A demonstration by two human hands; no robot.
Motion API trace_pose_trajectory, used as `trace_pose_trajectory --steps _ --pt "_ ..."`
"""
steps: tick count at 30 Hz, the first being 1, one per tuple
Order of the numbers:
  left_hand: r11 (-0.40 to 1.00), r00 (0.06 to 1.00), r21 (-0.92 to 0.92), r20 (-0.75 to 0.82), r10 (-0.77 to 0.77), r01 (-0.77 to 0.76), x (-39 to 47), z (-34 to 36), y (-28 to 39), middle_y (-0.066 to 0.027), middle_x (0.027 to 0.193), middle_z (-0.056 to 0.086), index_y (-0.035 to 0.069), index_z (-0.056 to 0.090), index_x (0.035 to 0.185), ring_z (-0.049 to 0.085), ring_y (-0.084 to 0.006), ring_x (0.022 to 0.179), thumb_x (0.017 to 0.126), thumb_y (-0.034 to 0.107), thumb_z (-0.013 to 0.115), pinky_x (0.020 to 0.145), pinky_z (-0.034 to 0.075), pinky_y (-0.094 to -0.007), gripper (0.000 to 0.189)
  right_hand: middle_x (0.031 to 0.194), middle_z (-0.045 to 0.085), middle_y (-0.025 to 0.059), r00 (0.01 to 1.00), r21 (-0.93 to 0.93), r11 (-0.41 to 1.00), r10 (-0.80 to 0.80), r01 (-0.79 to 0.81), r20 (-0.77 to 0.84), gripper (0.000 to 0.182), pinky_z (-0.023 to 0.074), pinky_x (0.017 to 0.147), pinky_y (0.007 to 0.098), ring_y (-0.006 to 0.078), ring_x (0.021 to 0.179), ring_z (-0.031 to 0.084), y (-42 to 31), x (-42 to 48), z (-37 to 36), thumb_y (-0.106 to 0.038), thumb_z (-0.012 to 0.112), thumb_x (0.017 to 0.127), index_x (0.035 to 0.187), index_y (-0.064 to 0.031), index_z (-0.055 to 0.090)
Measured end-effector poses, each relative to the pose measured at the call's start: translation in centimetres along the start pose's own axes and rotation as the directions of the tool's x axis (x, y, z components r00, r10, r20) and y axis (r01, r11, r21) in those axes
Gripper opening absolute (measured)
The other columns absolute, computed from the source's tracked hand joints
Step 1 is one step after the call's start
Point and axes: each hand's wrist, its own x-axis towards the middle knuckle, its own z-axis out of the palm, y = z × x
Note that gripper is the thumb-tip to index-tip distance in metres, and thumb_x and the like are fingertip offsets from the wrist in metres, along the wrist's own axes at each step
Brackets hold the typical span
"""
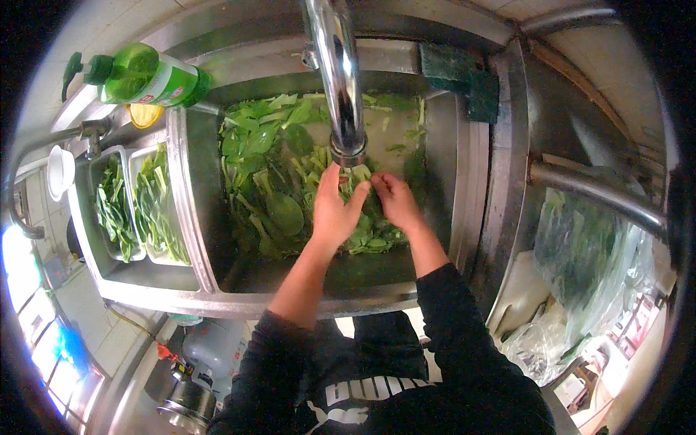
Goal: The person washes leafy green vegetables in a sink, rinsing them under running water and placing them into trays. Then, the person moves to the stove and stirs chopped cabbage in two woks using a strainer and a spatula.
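Below the faucet spout (343,109), my left hand (335,209) holds the pale stem end of a leafy green vegetable (356,178) between thumb and fingers. My right hand (398,200) is close on its right, fingers curled and tips at the edge of that stem; whether they grip it is hard to tell. Both hands are over a large stainless steel sink basin (440,147) filled with water. Loose leafy greens (255,136) float across its left side and back, and cut pieces lie under my hands.
A smaller basin at left holds two white trays of greens (115,209) (159,209). A green pump bottle (149,76) and yellow sponge (145,115) are at the back left. Dark green scouring pads (459,70) rest on the back-right rim. Plastic bags (584,272) hang at right; a gas cylinder (209,348) stands below.
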Motion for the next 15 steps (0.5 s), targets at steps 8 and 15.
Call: trace_pose_trajectory --steps 8,15 --pt "0.955 0.967 -0.28 0.252 -0.019 0.092 0.6 1.3 -2.3 -0.0089 0.079 0.06 0.0 0.06 0.102 0.052 -0.0139 0.068 0.089 0.016 0.063 0.064 0.044 -0.0298 0.021 0.102 0.064 0.0098 0.976 -0.03 0.978 -0.206 0.204 -0.066 0.024 0.0477 0.079 0.031 0.0195 0.088 0.062 -1.6 -1.5 -0.7 -0.02 0.062 0.092 0.109 -0.0034 0.06" --pt "0.957 0.9 -0.087 0.374 -0.226 0.277 0.4 -0.1 -2.8 -0.0037 0.062 0.055 -0.002 0.064 0.086 0.044 -0.0092 0.059 0.094 0.021 0.058 0.055 0.038 -0.0279 0.025 0.077 0.066 0.0087 0.998 -0.106 0.993 -0.041 0.045 0.038 0.032 0.049 0.062 0.0351 0.021 0.069 0.064 -1.4 -0.5 -1.6 -0.032 0.058 0.094 0.102 -0.0006 0.063"
